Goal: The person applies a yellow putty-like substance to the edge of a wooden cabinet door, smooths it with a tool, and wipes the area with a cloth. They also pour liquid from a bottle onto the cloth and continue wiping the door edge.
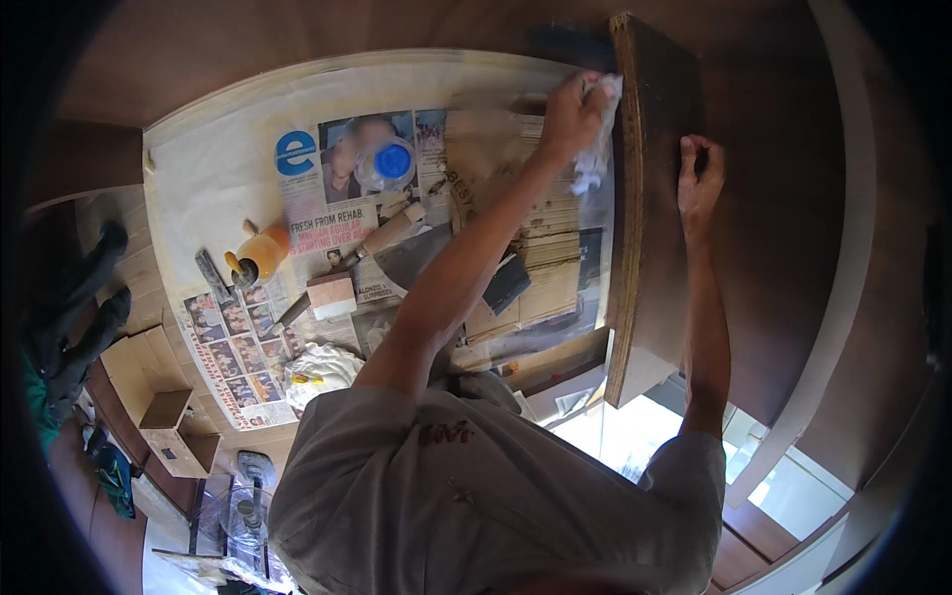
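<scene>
While L hand [575, 117] clamps fingers on rag [595, 164] by far end of board [654, 218], R hand [702, 188] is to right, fingers curled; can't tell if together.

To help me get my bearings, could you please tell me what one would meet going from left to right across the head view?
Cardboard box, orange bottle, pink-and-white block, blue-capped bottle, dark block, left hand holding a pale cloth, right hand.
</scene>
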